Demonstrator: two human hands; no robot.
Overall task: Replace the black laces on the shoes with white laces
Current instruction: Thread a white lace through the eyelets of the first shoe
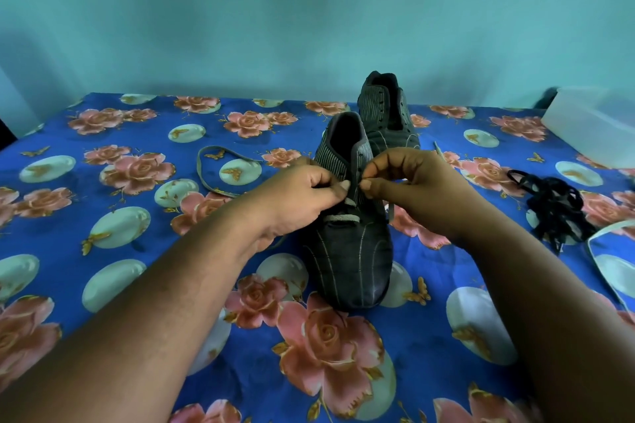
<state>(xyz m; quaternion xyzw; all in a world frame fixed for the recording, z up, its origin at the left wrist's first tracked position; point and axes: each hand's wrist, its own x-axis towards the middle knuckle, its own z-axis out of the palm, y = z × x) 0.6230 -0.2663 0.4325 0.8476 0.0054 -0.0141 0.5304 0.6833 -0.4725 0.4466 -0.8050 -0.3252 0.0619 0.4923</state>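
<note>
Both the left hand point(302, 196) and the right hand point(409, 185) pinch the white lace point(342, 217) at the near shoe's point(350, 251) eyelets on the floral tabletop point(137, 285), with the removed black laces point(553, 206) heaped well to the right.

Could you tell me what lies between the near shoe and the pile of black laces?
In the head view, the right hand and its forearm cross between the near shoe and the black laces, above flowered cloth.

Plain teal wall point(309, 10) behind, dim even light, surface covered by a blue cloth point(103, 134) printed with pink roses, pale ovals and butterflies, translucent white box point(591, 124) at its far right edge.
</note>
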